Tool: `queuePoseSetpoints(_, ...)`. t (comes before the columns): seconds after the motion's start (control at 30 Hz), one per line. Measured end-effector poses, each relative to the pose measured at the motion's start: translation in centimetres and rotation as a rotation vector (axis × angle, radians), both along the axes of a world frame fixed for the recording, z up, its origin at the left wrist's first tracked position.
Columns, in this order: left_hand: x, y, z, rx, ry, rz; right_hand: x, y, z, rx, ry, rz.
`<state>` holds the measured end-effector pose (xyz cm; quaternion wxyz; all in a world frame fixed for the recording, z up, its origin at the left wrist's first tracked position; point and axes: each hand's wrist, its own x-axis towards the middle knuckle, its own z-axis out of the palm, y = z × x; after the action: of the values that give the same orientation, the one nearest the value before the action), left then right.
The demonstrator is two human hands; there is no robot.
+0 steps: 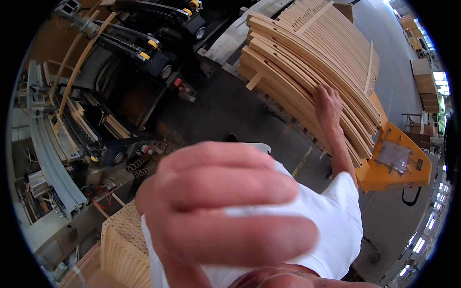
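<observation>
My left hand (225, 197) is raised very close in the middle of the head view, large and slightly blurred. Its fingers are loosely bent, with a gap between two of them where white shirt shows, and I see nothing in them. Out to the right, my right hand (329, 106) rests with its fingers hooked over the edge of a curved wooden slat (297, 74) in a tall stack. Small dark holes dot some of the upper slats' edges. Thin wooden strips (315, 18) lie across the top of the stack (331, 36).
A yellow pallet truck (398, 158) stands at the stack's right end. To the left are a dark machine with yellow rollers (152, 44), grey curved metal rails (53, 158) and coiled hoses (141, 165). A second wooden stack (122, 252) stands at lower left.
</observation>
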<state>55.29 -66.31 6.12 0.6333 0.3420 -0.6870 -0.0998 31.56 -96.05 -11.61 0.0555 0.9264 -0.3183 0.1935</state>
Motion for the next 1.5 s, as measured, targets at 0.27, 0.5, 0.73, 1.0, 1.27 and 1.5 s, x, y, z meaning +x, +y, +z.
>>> queuePoseSetpoints(0.27,3.8,-2.3,-1.4,-0.027,-0.028,0.064,-3.7,-0.2,0.2,0.061,-0.033,-0.069)
queuePoseSetpoints(0.5,23.9,-1.1,-11.8,0.205,0.008,1.095,2.4,3.4,6.4,0.102,-0.093,-0.070)
queuePoseSetpoints(0.73,56.5,8.8,-21.5,1.031,-0.267,1.726,15.8,8.0,9.6,0.244,-0.117,0.038)
queuePoseSetpoints(1.0,69.7,13.6,-21.7,1.503,-0.308,1.675,35.4,13.9,11.6,0.357,-0.044,0.380)
queuePoseSetpoints(1.27,58.9,12.3,-22.0,1.158,-0.364,1.477,54.4,13.7,9.7,0.328,0.034,0.799)
queuePoseSetpoints(1.5,38.2,12.0,-21.3,1.269,-0.006,1.082,75.8,20.4,1.4,0.271,-0.017,1.294)
